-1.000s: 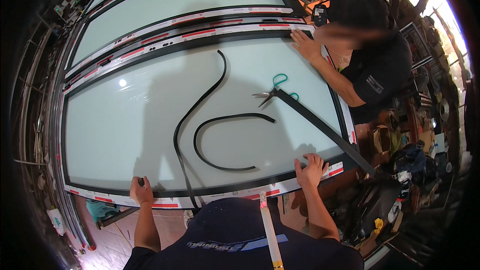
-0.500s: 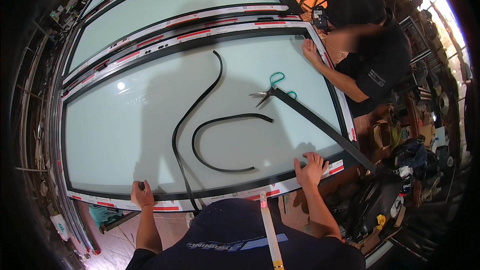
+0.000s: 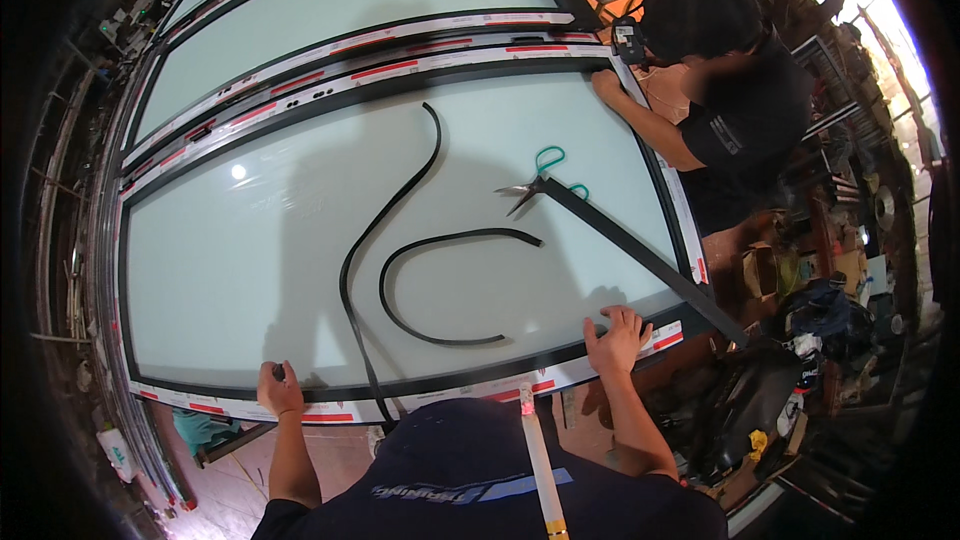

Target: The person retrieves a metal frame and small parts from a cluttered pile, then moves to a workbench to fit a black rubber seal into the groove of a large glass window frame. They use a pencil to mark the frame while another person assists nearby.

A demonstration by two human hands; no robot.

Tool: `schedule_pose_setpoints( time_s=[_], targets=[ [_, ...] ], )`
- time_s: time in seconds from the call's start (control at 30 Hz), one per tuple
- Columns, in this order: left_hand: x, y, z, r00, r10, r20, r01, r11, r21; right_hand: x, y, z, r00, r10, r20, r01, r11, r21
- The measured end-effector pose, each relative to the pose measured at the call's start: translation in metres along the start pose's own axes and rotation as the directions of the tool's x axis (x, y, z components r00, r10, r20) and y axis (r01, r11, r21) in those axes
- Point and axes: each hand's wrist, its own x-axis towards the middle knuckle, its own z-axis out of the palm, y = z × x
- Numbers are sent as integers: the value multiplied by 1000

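Observation:
At the near edge of a framed glass panel, my left hand is closed around a small dark object whose round end shows between thumb and fingers; its kind is unclear. My right hand rests on the near black frame edge towards the right corner, its fingers spread. Between the hands, a long black rubber strip snakes over the glass and hangs past the near edge. A shorter black strip lies curved beside it. Scissors with green handles lie blades apart, touching a flat black bar.
Another person leans in from the right, a hand at the panel's far right corner. More framed glass panels lie beyond. Metal profiles line the left side, and a motorbike stands at the lower right.
The other person's head and hand have shifted slightly left, and that hand now looks closed at the corner. The whole view has slid slightly. My hands keep their places on the frame.

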Motion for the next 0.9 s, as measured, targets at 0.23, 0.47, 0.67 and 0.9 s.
schedule_pose_setpoints(
  time_s=[0.23, 0.47, 0.67, 0.9],
  targets=[
    [-1, -5, 1, 1000, 6, 20, -6, 1000, -7, 1, 1, 2, 1000, -1, 9, 1, 1000, 7],
    [-1, -9, 1, 999, 37, -6, -37, 999, 17, 1, -1, 7, 999, 25, 26, -24, 999, -27],
    [0, -6, 1, 1000, 28, 1, -28, 1000, 1, 1, 4, 13, 999, 22, 24, -20, 999, -45],
    [0, -7, 3, 1000, 6, 3, -6, 1000, 5, 1, 7, 15, 1000, 3, 13, -3, 999, -42]
  ],
)
